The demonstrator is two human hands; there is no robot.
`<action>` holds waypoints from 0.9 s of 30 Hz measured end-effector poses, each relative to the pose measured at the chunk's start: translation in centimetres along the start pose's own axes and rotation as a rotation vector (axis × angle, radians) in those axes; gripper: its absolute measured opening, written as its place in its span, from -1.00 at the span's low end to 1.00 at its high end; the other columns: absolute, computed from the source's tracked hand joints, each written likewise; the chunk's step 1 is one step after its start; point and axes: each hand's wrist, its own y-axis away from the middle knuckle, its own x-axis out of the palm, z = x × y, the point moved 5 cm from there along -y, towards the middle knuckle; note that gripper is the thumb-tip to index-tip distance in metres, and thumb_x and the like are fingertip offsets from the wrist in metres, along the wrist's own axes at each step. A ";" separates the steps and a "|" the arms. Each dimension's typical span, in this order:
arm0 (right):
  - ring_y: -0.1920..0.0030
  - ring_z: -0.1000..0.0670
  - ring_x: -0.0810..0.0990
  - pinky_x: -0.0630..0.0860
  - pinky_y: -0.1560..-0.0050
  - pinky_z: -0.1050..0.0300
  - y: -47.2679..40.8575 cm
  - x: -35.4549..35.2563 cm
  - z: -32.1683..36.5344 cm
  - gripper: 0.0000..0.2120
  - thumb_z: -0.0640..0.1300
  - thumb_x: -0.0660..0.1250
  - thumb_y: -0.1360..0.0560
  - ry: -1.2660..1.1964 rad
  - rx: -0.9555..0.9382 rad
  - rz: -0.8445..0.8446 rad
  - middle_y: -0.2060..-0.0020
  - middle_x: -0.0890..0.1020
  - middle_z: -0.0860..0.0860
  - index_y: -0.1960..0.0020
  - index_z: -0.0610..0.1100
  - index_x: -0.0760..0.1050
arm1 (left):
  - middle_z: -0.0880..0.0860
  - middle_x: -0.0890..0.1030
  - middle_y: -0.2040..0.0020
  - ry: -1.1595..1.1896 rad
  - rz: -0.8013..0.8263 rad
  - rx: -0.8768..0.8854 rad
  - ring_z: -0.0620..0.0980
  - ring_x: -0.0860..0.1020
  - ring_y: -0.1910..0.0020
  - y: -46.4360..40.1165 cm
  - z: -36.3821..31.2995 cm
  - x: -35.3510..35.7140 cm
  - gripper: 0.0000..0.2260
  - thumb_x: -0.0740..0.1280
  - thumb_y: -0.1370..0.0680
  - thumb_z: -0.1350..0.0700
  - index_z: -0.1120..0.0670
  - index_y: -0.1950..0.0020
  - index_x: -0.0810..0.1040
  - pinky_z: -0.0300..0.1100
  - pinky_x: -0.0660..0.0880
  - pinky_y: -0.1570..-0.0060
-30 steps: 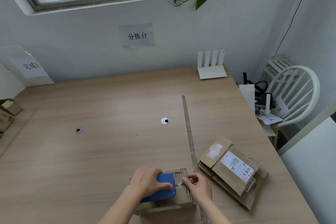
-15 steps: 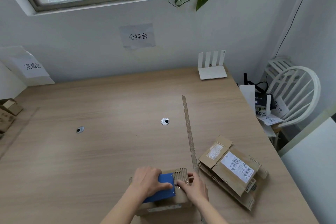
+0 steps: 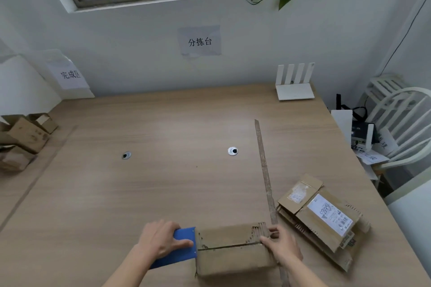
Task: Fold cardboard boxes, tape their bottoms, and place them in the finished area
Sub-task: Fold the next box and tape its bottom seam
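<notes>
A paper sign (image 3: 199, 41) on the wall reads "分拣台"; a second sheet (image 3: 70, 74) at left reads "完成区".

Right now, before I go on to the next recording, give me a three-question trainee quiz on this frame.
1. True or false: the left hand holds the blue tape dispenser at the left end of the cardboard box.
2. The flattened boxes lie: A) right of the box, B) left of it, C) on it.
3. Fill in: the right hand presses the box's ____ end.

Key: 1 true; 2 A; 3 right.
</notes>
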 end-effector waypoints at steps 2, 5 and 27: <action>-0.14 0.05 0.60 0.53 -0.12 0.09 0.1 0.5 -0.1 -0.63 0.22 0.50 -0.38 0.020 -0.035 -0.007 -0.03 0.66 0.17 -0.12 0.15 0.55 | -0.06 0.66 0.11 0.059 0.008 -0.004 0.02 0.60 0.07 0.7 2.1 0.7 -0.35 0.14 -0.30 -0.57 -0.09 0.00 0.60 -0.10 0.48 0.10; -0.21 -0.01 0.58 0.52 -0.13 0.07 0.6 1.4 1.7 -0.61 0.16 0.44 -0.48 0.086 -0.105 -0.088 -0.17 0.65 0.13 -0.28 0.13 0.51 | -0.12 0.66 0.09 0.144 0.056 0.028 0.00 0.59 0.06 1.5 2.4 2.3 -0.39 0.16 -0.29 -0.57 -0.19 -0.07 0.60 -0.11 0.46 0.10; -0.58 0.09 -0.37 -0.40 -0.53 -0.14 8.3 18.0 11.4 -0.43 0.41 -0.19 -0.58 0.549 -0.440 -0.031 -0.61 -0.25 0.18 -0.57 0.35 -0.11 | -0.20 0.62 0.04 0.412 -0.006 0.068 -0.12 0.56 0.07 2.0 7.5 6.9 -0.40 0.14 -0.31 -0.55 -0.23 -0.14 0.57 -0.15 0.46 0.08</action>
